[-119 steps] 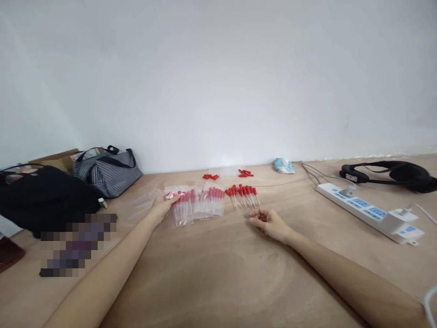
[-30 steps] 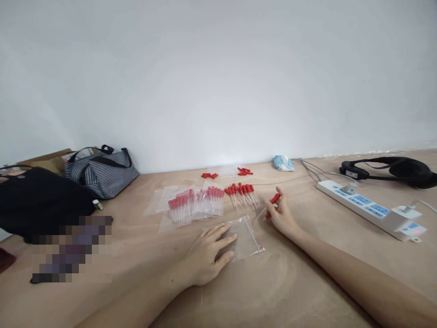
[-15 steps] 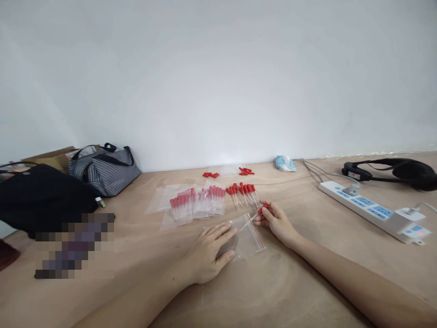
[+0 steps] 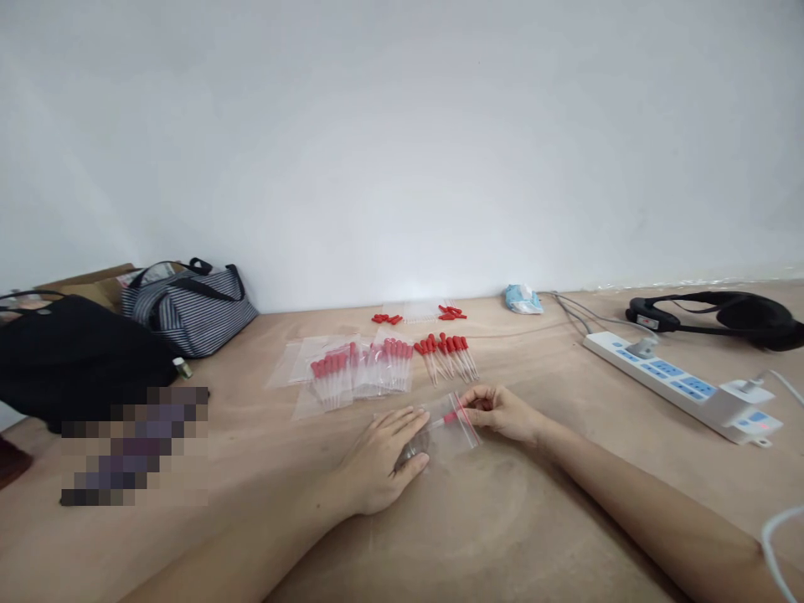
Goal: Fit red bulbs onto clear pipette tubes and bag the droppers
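Note:
A clear zip bag [image 4: 461,437] with a red line along its mouth lies in front of me. My left hand [image 4: 383,461] rests on the bag's left part, fingers stretched out and thumb apart. At the mouth, the fingers of my right hand [image 4: 496,412] are pinched at the bulb end of a glass dropper [image 4: 449,416]. Most of that dropper is inside the bag, its red bulb showing through the plastic; its tip points toward my left hand. Beyond lie loose droppers [image 4: 445,347] with red bulbs, beside filled bags of droppers [image 4: 330,381].
Farther back are small red bulbs [image 4: 386,319], more red bulbs [image 4: 452,313] and glass tubes. A power strip [image 4: 672,381] with cables and a black headset [image 4: 722,322] stand right. A blue-white packet [image 4: 523,299] sits by the wall. Left are a striped bag [image 4: 194,310] and a black bag [image 4: 81,360].
My right hand has moved left to the bag's mouth, and the dropper has slid from the opening into the bag. My left hand stays on the bag.

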The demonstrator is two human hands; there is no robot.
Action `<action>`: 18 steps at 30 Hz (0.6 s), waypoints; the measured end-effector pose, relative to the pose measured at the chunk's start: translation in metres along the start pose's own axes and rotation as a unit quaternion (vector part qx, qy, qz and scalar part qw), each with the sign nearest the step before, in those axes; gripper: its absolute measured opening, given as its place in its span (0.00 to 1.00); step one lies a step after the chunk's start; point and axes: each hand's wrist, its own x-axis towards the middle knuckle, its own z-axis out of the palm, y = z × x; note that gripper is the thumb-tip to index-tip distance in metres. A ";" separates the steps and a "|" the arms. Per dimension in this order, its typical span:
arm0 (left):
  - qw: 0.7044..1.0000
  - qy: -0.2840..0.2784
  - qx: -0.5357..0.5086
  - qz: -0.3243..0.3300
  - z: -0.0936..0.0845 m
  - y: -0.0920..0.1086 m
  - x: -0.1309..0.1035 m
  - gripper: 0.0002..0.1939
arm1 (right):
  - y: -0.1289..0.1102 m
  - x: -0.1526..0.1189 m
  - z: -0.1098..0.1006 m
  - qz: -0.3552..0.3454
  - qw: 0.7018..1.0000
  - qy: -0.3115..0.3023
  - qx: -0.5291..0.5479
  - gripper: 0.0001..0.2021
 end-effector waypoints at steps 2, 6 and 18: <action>1.000 0.001 -0.003 -0.002 0.000 0.001 0.001 0.25 | -0.003 -0.001 0.007 0.022 1.000 -0.021 0.001 0.18; 1.000 -0.003 -0.024 0.000 -0.003 0.002 0.001 0.25 | -0.007 -0.003 0.016 0.047 0.997 -0.058 0.029 0.19; 0.994 -0.011 -0.101 0.032 -0.024 -0.018 -0.006 0.19 | 0.001 0.006 -0.011 0.000 1.000 -0.017 0.004 0.19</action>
